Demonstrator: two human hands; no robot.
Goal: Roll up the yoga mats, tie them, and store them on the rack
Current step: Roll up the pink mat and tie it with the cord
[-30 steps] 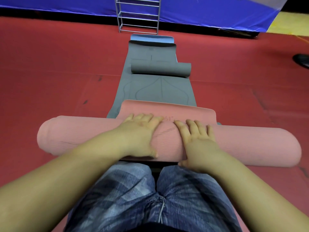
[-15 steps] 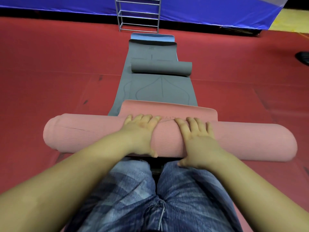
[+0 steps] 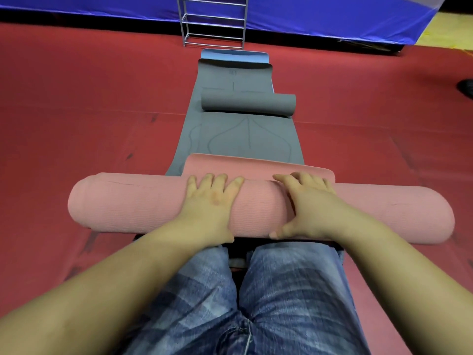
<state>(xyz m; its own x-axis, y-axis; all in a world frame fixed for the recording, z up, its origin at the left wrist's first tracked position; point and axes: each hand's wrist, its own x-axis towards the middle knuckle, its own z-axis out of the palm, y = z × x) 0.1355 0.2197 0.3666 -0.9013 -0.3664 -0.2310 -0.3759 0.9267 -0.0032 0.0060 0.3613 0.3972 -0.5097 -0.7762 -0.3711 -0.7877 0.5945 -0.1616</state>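
A thick pink yoga mat roll (image 3: 128, 203) lies crosswise on the red floor in front of my knees. Only a short flat strip of the pink mat (image 3: 256, 165) stays unrolled beyond it. My left hand (image 3: 210, 201) presses flat on top of the roll, left of its middle. My right hand (image 3: 312, 206) lies over the roll just to the right, fingers reaching its far side and thumb at the near side. Beyond lies a flat grey mat (image 3: 245, 139) with a rolled grey mat (image 3: 248, 103) across it. The metal rack (image 3: 213, 21) stands at the far end.
A blue mat edge (image 3: 234, 53) shows under the grey mat's far end. A blue tarp wall (image 3: 332, 16) runs behind the rack. A dark shoe (image 3: 465, 88) sits at the right edge. Red floor (image 3: 76, 111) spreads on both sides.
The pink roll has turned a little farther away from me, so the flat pink strip is shorter. Both hands stayed on top of the roll.
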